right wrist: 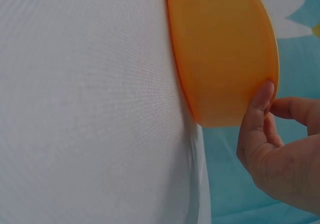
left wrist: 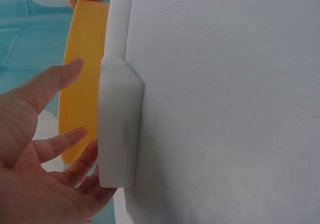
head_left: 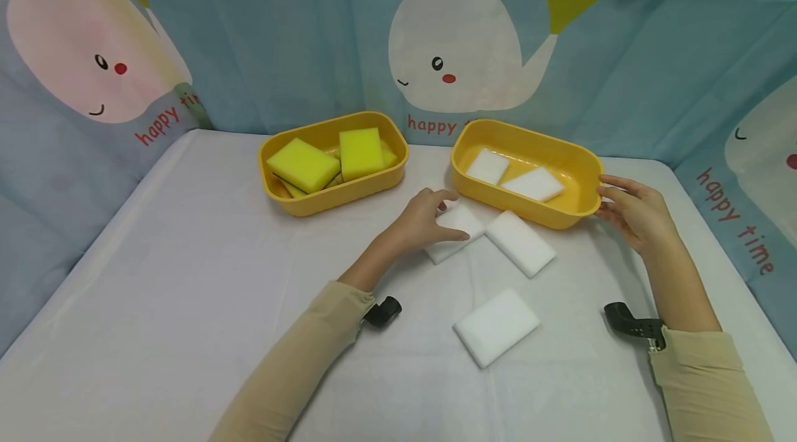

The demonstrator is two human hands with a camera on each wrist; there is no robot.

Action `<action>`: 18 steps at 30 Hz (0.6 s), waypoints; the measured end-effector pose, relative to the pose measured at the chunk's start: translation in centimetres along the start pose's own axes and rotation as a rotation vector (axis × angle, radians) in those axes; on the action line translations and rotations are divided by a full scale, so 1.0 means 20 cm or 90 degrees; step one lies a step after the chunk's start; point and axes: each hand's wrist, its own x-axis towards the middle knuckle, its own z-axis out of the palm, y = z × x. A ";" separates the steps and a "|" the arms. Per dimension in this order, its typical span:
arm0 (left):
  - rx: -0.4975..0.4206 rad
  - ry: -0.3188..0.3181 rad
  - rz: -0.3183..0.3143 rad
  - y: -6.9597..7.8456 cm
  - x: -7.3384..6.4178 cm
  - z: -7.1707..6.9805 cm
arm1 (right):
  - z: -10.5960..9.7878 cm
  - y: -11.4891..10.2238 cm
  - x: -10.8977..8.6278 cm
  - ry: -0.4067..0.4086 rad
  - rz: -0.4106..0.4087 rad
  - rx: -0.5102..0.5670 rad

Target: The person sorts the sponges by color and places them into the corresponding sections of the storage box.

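My left hand (head_left: 429,221) is over a white sponge (head_left: 462,224) on the table, thumb and fingers spread apart. In the left wrist view the fingers (left wrist: 82,164) reach beside the sponge's end (left wrist: 120,129), while the thumb stands away from it; contact is hard to tell. My right hand (head_left: 641,214) pinches the right end rim of a yellow tub (head_left: 523,209), thumb and fingertips meeting at the edge in the right wrist view. Two white sponges (head_left: 534,184) lie inside that tub. A second loose white sponge (head_left: 520,243) touches the one under my left hand.
Another white sponge (head_left: 497,326) lies nearer on the white table (head_left: 187,276). To the left at the back stands a second yellow tub (head_left: 336,201) holding several yellow sponges (head_left: 304,165). A blue whale-print curtain (head_left: 299,34) hangs behind the table.
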 end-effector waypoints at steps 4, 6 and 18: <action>-0.005 -0.002 -0.004 -0.02 -0.01 0.01 | 0.00 -0.01 0.00 0.001 0.009 0.008; -0.005 -0.004 -0.004 -0.02 -0.02 0.01 | 0.00 -0.01 0.00 0.002 0.012 0.011; 0.024 -0.027 -0.014 -0.01 -0.04 0.01 | 0.00 -0.01 0.00 -0.002 0.002 0.015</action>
